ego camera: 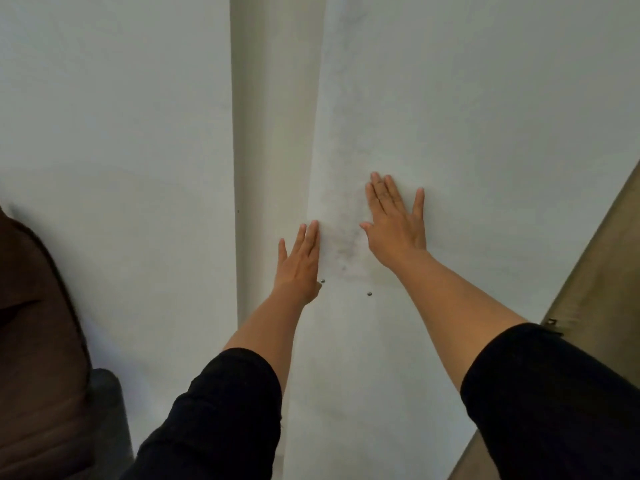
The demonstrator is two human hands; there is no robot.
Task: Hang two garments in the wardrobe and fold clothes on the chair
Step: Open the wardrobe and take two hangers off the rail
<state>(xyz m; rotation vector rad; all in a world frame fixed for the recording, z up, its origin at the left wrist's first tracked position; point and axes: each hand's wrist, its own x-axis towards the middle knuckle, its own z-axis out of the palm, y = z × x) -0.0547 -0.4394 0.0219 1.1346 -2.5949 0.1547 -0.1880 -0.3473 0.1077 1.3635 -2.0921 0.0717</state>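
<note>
Two white wardrobe doors (450, 116) fill view, right one standing proud of left at seam. Right hand (394, 223) flat, fingers spread, pressing it; left hand (299, 261) straight-fingered at its edge. Garments unseen; brown chair (38, 306) far left. Judged: working door; next, steady push or pull at edge.

Two small metal studs sit low on the white panel, one (322, 281) left, the other (369, 293) right of it, apart. Grey smudged patch (341, 244) just above them. Tan floor (588, 271) strip at far right edge, with a small dark fitting (551, 321) on it; what it is cannot be told.
</note>
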